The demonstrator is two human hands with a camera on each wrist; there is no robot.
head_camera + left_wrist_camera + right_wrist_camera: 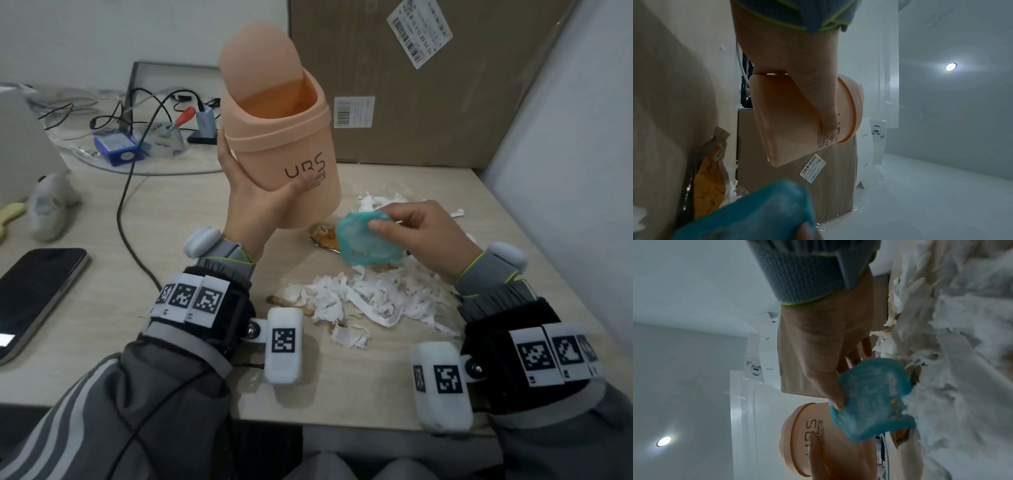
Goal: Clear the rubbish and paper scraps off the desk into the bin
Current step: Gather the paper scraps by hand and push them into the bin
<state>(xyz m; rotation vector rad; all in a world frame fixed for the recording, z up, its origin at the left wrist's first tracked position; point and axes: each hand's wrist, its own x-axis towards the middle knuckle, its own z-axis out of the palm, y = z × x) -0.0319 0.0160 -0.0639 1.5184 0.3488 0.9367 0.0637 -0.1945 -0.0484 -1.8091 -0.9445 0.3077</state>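
A peach desk bin (284,144) with a tipped swing lid is held above the desk, tilted, by my left hand (255,202), whose thumb lies across the printed front; the left wrist view shows the same bin (789,116) under my left hand's thumb (818,100). My right hand (416,228) pinches a crumpled teal wrapper (363,240) just right of the bin's base; the right wrist view shows the wrapper (871,399) too. White shredded paper scraps (370,298) lie in a heap on the desk under my right hand. An orange-brown snack wrapper (323,236) lies behind the teal one.
A large cardboard box (428,82) stands against the back. Left of the bin are tangled cables (150,102), a blue device (118,149) and a red-handled tool (183,118). A phone (37,294) lies at the left. A white figurine (51,209) stands nearby. The desk's front edge (342,425) is close.
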